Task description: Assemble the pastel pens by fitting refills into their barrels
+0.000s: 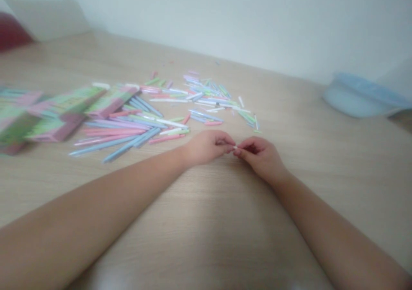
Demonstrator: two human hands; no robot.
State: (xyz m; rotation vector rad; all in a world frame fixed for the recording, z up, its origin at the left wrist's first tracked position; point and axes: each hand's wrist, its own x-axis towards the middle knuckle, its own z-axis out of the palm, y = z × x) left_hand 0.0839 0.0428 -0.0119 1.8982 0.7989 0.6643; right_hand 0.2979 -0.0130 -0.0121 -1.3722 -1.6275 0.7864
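My left hand [207, 146] and my right hand [264, 157] meet above the table, fingertips almost touching. Both are closed in a pinch on a tiny white piece [235, 147] between them; blur and fingers hide most of it, so its kind is unclear. Just beyond the hands lies a loose spread of small pen parts [212, 99], with white, blue, pink and green slim pieces. Left of my left hand is a heap of pastel pens [128, 131] in blue, pink, purple and white.
Several green-and-pink pen boxes [61, 129] lie at the left. A light blue basin [360, 96] stands at the far right by the white wall [244, 23]. A pale box-like panel [48, 19] and a dark red object [13, 32] are in the back left corner.
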